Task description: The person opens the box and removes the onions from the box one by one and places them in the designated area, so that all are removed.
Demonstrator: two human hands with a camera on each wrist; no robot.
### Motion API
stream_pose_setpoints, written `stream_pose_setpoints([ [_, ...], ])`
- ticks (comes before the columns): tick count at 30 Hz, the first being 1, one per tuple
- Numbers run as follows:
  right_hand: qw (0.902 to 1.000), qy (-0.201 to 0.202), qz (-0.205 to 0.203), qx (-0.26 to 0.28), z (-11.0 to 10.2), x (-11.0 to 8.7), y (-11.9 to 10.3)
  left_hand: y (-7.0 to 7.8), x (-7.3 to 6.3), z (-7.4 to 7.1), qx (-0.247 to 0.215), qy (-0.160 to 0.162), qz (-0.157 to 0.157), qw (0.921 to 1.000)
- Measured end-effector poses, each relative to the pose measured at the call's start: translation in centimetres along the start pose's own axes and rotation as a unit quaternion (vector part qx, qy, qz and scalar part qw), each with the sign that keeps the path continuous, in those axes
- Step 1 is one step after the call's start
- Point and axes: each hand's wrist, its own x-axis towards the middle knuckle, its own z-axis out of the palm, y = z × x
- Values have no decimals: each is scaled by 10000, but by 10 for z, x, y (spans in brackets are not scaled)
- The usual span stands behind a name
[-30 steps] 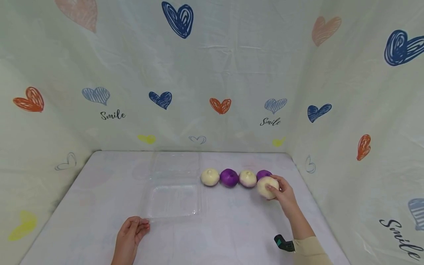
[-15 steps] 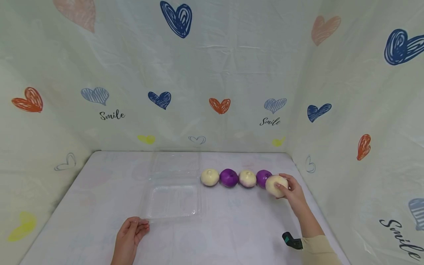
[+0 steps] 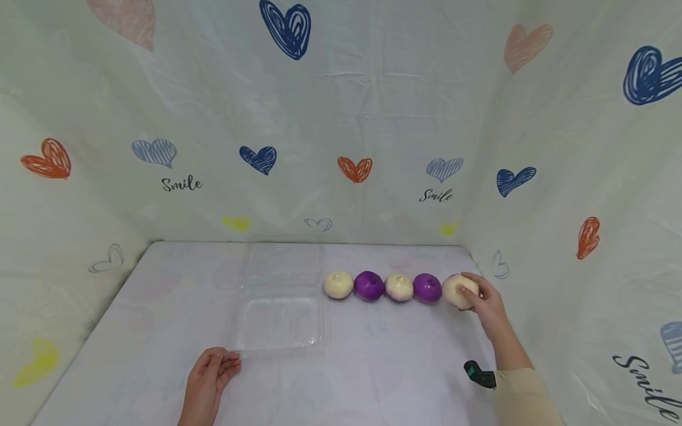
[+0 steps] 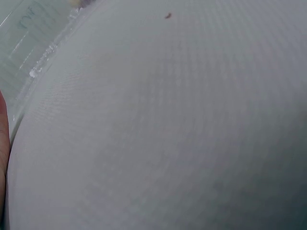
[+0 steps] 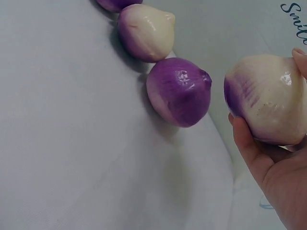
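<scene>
My right hand (image 3: 487, 302) grips a glossy cream-and-purple onion (image 3: 460, 291) at the right end of a row. In the right wrist view, the held onion (image 5: 266, 98) sits between my thumb and fingers, with a gap to the purple onion (image 5: 180, 93) beside it. That row has a cream onion (image 3: 338, 285), a purple onion (image 3: 369, 286), another cream onion (image 3: 399, 287) and another purple onion (image 3: 427, 288). My left hand (image 3: 209, 376), fingers loosely bent, has its fingertips right at the near-left corner of a clear plastic container (image 3: 279, 349). The left wrist view shows only a sliver of the hand.
The container's clear lid (image 3: 282, 251) lies folded back toward the rear. A white cloth covers the table (image 3: 346, 390). Heart-printed curtains (image 3: 373, 118) close off the back and sides. A dark wrist device (image 3: 479, 374) sticks out from my right sleeve.
My right hand has carried the cream onion rightward, from in front of the last purple onion to the row's right end. That purple onion is uncovered now. My left hand stays put.
</scene>
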Motion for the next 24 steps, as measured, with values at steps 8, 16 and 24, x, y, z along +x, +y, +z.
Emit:
stream_pose_setpoints([
  [8, 9996, 36, 235, 141, -3, 10, 8, 0, 1, -1, -131, -132, 147, 9997],
  [16, 9975, 88, 480, 506, -4, 17, 17, 0, 0, -1, -105, -123, 143, 9998],
  [24, 9919, 119, 928, 860, -4, 24, 24, 0, 0, 0, 31, -15, 7, 10000],
])
